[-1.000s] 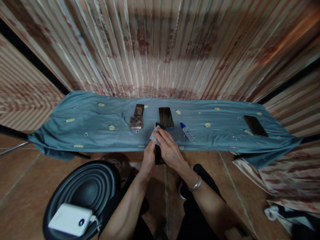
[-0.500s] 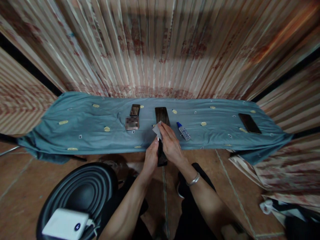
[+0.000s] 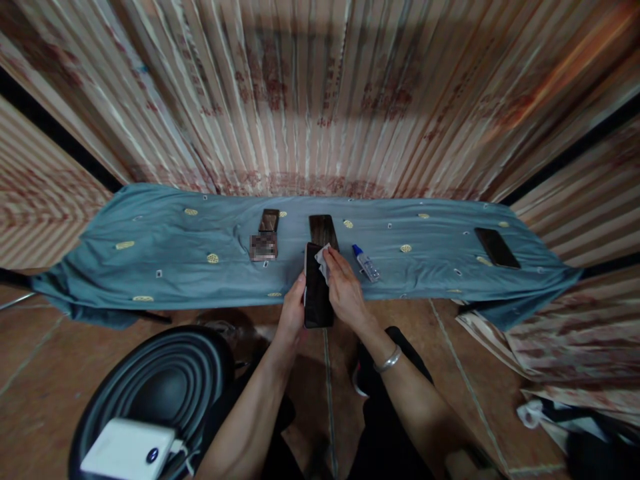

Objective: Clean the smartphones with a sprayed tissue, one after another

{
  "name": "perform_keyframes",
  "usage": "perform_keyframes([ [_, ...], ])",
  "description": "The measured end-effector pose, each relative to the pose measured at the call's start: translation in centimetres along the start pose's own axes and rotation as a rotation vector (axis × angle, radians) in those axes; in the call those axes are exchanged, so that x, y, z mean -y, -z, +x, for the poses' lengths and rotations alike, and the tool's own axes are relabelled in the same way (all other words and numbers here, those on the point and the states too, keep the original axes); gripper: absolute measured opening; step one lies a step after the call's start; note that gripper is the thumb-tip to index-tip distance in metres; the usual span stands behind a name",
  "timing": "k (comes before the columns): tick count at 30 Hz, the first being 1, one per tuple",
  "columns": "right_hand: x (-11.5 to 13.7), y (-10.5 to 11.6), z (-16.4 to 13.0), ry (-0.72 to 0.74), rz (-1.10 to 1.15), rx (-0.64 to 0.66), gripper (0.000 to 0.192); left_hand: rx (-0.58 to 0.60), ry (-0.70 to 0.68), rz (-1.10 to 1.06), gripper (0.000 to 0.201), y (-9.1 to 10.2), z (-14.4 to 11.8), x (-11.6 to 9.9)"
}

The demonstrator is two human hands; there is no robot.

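My left hand [image 3: 293, 312] grips a black phone [image 3: 317, 288] by its left edge, screen facing up, over the near edge of the table. My right hand [image 3: 346, 290] pinches a small white cloth [image 3: 323, 259] against the phone's upper right corner. Just beyond lies a second dark phone [image 3: 323, 230] flat on the teal tablecloth [image 3: 175, 253]. A small spray bottle with a blue cap [image 3: 365, 263] lies right of my hands.
A smaller dark phone [image 3: 269, 219] and a blurred card [image 3: 263, 247] lie left of centre; another phone [image 3: 497, 247] lies far right. A black round stool [image 3: 165, 380] with a white power bank [image 3: 127, 450] stands at lower left. Striped curtain [image 3: 320, 93] behind.
The held phone has turned so its dark screen faces up. My right hand with the cloth slid from over the phone to its upper right corner.
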State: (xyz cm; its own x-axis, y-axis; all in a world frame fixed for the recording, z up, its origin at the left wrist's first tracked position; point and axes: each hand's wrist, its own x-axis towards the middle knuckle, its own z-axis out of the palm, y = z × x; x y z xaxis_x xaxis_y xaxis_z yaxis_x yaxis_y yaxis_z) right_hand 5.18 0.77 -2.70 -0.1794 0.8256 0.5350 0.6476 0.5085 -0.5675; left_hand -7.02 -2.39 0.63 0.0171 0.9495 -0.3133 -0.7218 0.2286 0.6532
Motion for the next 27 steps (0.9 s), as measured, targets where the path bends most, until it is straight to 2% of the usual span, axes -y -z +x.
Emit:
perform_keyframes([
  [9,1.9,-0.6,-0.9,0.064,-0.02,0.018,0.051,-0.119,0.097,-0.104,0.031,0.8,0.6,-1.5],
  [19,3.8,-0.2,-1.7,0.121,0.013,0.117,0.051,-0.198,0.093,-0.117,0.038,2.8,1.4,-2.6],
  [27,4.2,0.2,-2.5,0.159,0.028,0.138,0.053,-0.217,0.122,-0.147,0.038,2.4,1.2,-3.3],
])
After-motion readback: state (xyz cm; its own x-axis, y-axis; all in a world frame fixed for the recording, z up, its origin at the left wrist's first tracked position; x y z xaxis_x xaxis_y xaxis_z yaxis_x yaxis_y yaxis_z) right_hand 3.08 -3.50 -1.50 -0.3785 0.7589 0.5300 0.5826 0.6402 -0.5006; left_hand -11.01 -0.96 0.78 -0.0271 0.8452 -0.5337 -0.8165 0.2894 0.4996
